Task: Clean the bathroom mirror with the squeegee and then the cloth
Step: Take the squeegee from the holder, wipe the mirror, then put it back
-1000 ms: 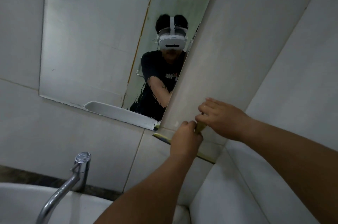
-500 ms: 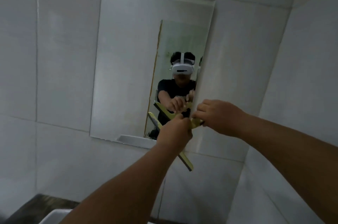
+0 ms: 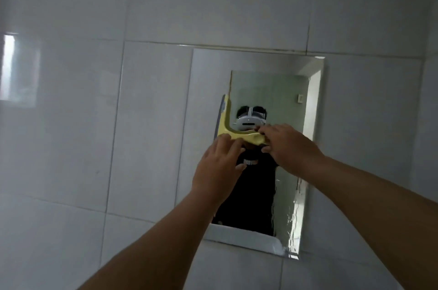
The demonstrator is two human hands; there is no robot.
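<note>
Glossy white wall tiles (image 3: 71, 123) all round, thin grey grout lines, a pale window glare at 9 o'clock. Frameless rectangular mirror (image 3: 206, 90) stuck flat on the tile at roughly 3 o'clock of centre, wet and rippled with water streaks down its 5 o'clock corner. Yellow plastic squeegee (image 3: 231, 134) held up against the glass near the middle: T-shaped, smooth, with a grey rubber blade edge running up toward 12 o'clock along its left side and the handle pointing to 3 o'clock. Left hand (image 3: 219, 171) under the handle from 6 o'clock, fingers loosely curled up onto it, touching the yellow bit. Right hand (image 3: 291, 147) in from 3 o'clock, fingertips and thumb pinching the handle end. No cloth in sight.
</note>
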